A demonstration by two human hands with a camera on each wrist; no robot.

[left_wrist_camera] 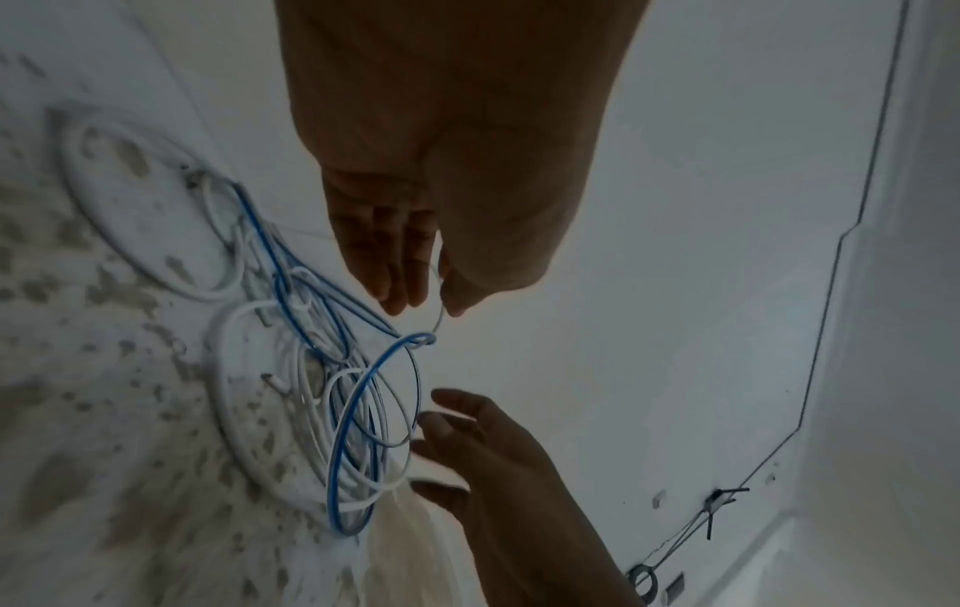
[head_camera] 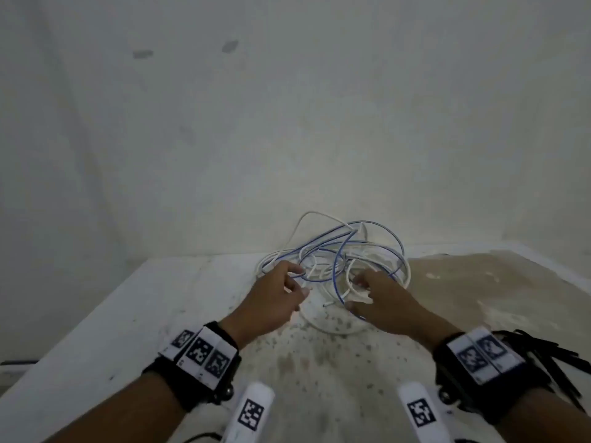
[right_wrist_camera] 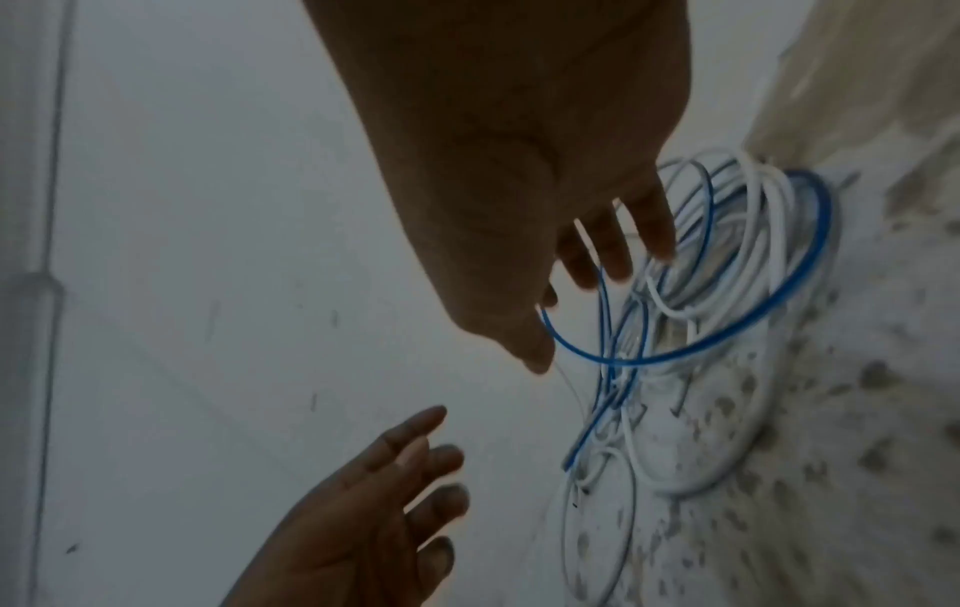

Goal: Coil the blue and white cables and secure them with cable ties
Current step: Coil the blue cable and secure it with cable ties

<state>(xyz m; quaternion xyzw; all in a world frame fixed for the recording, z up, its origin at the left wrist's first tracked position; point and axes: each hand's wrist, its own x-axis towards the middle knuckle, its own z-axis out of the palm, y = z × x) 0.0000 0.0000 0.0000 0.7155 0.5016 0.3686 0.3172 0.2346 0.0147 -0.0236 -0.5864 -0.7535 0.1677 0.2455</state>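
Blue and white wire lies in one loose tangle, the blue cable [head_camera: 335,266] looping through the white cable [head_camera: 315,219] just ahead of both sets of fingertips, at the far edge of the table [head_camera: 96,330] against the wall [head_camera: 287,107]. By my reading the job has barely begun: no neat coil shows, and nothing binds the strands. Both cables must be sorted apart, wound and tied.

The left hand [head_camera: 278,292] reaches into the near left side of the heap; its thumb and fingers [left_wrist_camera: 395,263] are close together around a thin pale strand, apparently pinching it. The right hand [head_camera: 380,295] has its fingers [right_wrist_camera: 644,230] spread and relaxed among the loops on the right, a blue loop passing beside the thumb; I see no firm grasp.

A bundle of black cable ties [head_camera: 543,356] lies behind the right wrist, well back from the fingers and untouched.

The table is pale and worn, speckled brown below the fingers, a tan patch to their right. The wall is bare, dim and scuffed.
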